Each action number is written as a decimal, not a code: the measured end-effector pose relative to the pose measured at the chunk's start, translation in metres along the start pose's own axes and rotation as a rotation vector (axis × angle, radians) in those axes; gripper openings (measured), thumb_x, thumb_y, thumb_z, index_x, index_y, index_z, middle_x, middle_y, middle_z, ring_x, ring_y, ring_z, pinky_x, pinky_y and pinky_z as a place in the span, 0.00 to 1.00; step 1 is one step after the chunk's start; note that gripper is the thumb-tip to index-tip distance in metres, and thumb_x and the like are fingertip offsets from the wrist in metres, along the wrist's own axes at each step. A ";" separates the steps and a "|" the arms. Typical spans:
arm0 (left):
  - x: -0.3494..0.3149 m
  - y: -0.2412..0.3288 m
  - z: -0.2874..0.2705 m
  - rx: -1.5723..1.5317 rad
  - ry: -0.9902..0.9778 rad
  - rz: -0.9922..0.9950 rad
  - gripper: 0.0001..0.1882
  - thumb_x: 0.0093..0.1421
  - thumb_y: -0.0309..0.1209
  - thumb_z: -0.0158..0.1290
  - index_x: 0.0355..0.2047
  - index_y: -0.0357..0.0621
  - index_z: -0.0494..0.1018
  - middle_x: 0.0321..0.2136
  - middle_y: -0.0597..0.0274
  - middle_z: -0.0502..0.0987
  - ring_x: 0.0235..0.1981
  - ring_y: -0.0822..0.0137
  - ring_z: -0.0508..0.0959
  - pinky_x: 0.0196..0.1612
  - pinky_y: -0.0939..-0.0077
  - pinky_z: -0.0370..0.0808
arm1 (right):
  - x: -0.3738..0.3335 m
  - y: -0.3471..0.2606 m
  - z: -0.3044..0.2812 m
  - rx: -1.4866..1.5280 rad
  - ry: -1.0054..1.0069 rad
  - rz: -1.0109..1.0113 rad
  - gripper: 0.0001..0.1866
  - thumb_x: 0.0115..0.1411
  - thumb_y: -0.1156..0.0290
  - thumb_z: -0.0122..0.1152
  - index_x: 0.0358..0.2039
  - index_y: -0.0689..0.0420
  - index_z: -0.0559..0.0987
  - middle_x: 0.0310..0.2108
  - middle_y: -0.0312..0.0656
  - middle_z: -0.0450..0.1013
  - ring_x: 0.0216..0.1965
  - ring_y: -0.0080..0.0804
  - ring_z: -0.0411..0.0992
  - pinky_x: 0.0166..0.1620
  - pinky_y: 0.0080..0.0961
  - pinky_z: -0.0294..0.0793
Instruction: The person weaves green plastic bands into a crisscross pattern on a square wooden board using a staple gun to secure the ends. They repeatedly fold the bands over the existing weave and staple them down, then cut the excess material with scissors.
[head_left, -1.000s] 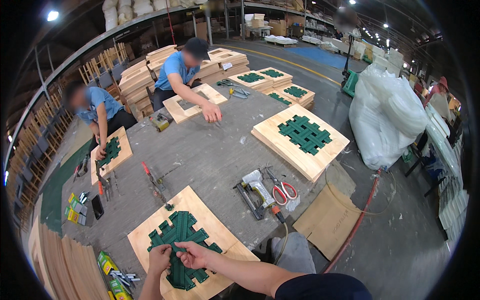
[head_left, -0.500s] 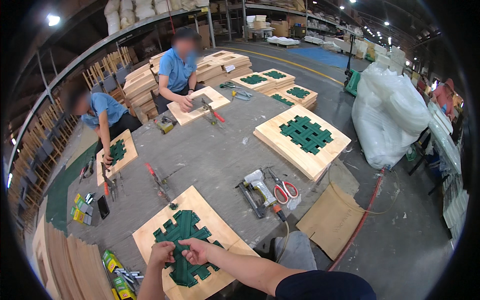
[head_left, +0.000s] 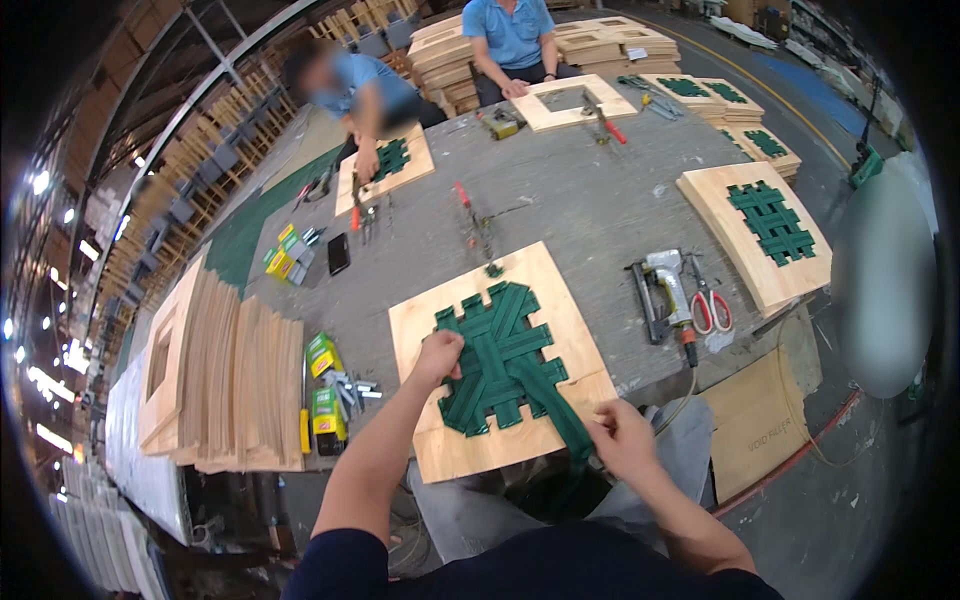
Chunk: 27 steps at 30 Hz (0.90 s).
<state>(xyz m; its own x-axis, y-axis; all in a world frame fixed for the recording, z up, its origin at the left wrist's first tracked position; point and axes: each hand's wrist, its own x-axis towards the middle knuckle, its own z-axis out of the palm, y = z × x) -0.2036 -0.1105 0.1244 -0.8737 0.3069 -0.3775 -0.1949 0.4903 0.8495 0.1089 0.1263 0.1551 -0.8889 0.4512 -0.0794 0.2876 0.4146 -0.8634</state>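
Observation:
A pale wooden panel (head_left: 470, 462) lies at the table's near edge, with a lattice of green webbing straps (head_left: 495, 350) woven across its middle. One loose green strap (head_left: 562, 415) runs from the lattice over the panel's lower right edge and hangs down. My right hand (head_left: 625, 438) is closed on this strap beside the panel. On the lattice's left side rests my left hand (head_left: 438, 358), its fingers curled closed; whatever they hold is hidden. Pliers with red handles (head_left: 470, 215) lie just beyond the panel.
Right of the panel lie a staple gun (head_left: 668, 290) with a hose and red-handled scissors (head_left: 712, 308). Staple boxes (head_left: 326, 395) and stacked wooden frames (head_left: 230, 380) stand left. Finished woven panels (head_left: 765, 235) are piled at right. Two co-workers (head_left: 510, 40) handle panels across the table.
My hands have parted from the lattice's middle: the right has drawn the strap toward the lower right, the left is at the lattice's left side. My view has swung left and down.

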 end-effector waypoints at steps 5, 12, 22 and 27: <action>0.019 0.051 -0.042 0.272 0.179 0.110 0.11 0.67 0.31 0.53 0.42 0.36 0.78 0.27 0.57 0.78 0.20 0.63 0.80 0.21 0.65 0.81 | -0.039 0.039 -0.011 -0.215 -0.291 0.214 0.35 0.59 0.50 0.70 0.56 0.66 0.76 0.51 0.57 0.79 0.49 0.48 0.80 0.51 0.37 0.79; -0.010 0.034 -0.062 0.140 0.122 0.021 0.25 0.63 0.24 0.54 0.61 0.45 0.70 0.39 0.60 0.80 0.35 0.66 0.80 0.33 0.66 0.82 | -0.021 0.056 0.059 0.440 -0.430 0.332 0.20 0.64 0.62 0.70 0.46 0.66 0.81 0.36 0.38 0.80 0.36 0.23 0.74 0.43 0.27 0.74; -0.019 0.004 -0.015 -0.033 0.450 0.070 0.36 0.58 0.25 0.64 0.67 0.39 0.66 0.40 0.51 0.84 0.41 0.60 0.84 0.46 0.68 0.79 | -0.014 0.036 -0.012 0.385 -0.222 0.012 0.10 0.64 0.71 0.67 0.35 0.65 0.80 0.30 0.34 0.78 0.32 0.20 0.73 0.36 0.23 0.73; -0.012 0.011 -0.009 -0.149 0.418 -0.014 0.18 0.64 0.34 0.63 0.51 0.37 0.80 0.32 0.55 0.82 0.30 0.67 0.81 0.32 0.74 0.79 | -0.015 0.055 -0.067 -0.054 -0.101 0.003 0.12 0.59 0.68 0.70 0.29 0.62 0.77 0.24 0.37 0.74 0.28 0.23 0.70 0.33 0.27 0.70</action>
<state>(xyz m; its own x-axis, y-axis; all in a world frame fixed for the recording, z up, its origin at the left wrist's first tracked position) -0.1996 -0.1157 0.1416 -0.9698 -0.0706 -0.2337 -0.2432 0.3597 0.9008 0.1617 0.1948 0.1423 -0.9185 0.3720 -0.1341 0.3070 0.4568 -0.8349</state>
